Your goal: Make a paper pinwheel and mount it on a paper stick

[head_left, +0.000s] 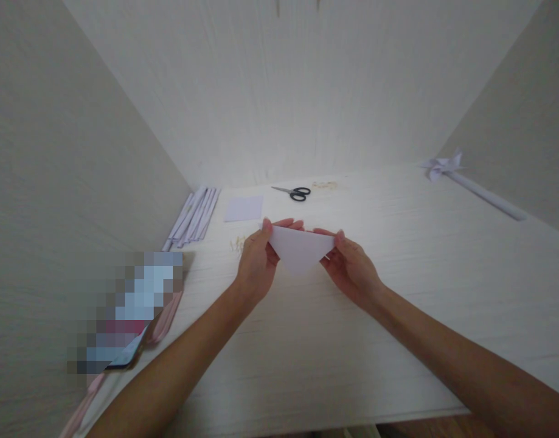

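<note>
Between my two hands is a white sheet of paper (pixel 301 248) folded into a triangle, its long edge on top and its point toward me. My left hand (pixel 260 258) pinches the left corner, thumb on top and fingers behind. At the right corner my right hand (pixel 350 264) grips it the same way. Just beyond the paper lie a pair of scissors (pixel 297 194) with black handles and a flat square sheet (pixel 243 208). A small scatter of pale bits (pixel 237 244) sits beside my left hand, partly covered by it.
Rolled paper sticks (pixel 194 216) lie in a bundle at the back left. A paper pinwheel (pixel 443 166) on a paper stick rests along the right wall. A phone (pixel 137 310), its screen blurred, leans at the left. More pale bits (pixel 325 185) lie near the back wall of the white table (pixel 420 255).
</note>
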A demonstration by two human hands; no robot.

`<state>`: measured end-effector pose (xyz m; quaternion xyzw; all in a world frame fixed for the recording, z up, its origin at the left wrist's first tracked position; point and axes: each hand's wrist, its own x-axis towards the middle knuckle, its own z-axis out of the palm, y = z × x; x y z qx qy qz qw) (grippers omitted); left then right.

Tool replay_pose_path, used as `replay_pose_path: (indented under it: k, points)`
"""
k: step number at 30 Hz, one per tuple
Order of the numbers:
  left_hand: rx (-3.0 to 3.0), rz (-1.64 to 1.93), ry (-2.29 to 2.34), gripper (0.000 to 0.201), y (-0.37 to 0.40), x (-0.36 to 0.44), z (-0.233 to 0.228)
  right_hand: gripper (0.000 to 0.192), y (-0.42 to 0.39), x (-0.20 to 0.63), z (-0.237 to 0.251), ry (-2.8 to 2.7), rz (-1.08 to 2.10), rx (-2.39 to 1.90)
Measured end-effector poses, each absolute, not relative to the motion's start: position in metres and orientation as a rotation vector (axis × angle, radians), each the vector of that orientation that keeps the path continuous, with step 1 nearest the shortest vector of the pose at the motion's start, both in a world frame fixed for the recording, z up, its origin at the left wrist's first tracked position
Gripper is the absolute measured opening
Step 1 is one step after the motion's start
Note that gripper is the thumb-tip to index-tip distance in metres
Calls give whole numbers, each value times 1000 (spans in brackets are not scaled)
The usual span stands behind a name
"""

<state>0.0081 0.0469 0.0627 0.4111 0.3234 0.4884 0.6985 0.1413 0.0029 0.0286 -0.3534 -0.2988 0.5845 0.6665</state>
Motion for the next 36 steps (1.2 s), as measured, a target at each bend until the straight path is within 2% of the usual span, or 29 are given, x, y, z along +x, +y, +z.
replay_pose_path:
  k: [14, 19, 25, 29, 32, 36]
  points:
    - [673, 865, 798, 30, 46, 10, 65, 24, -2, 143, 35, -494, 1487, -819]
    - [637, 905, 755, 29, 45, 12, 56, 23, 1, 144, 30, -447, 1468, -839]
    - [925, 951, 827, 16, 50, 10, 36, 28, 12, 155, 14, -467, 1160, -992]
    - [1413, 811, 967, 17, 50, 7, 36, 33, 10, 163, 16, -783, 842, -1260]
    - [1777, 655, 920, 21, 45, 8, 41, 35, 3, 159, 23, -1144, 624, -1404]
    - [2070, 595, 935, 34, 34, 12, 46, 34, -7, 145, 29, -1400, 544, -1434]
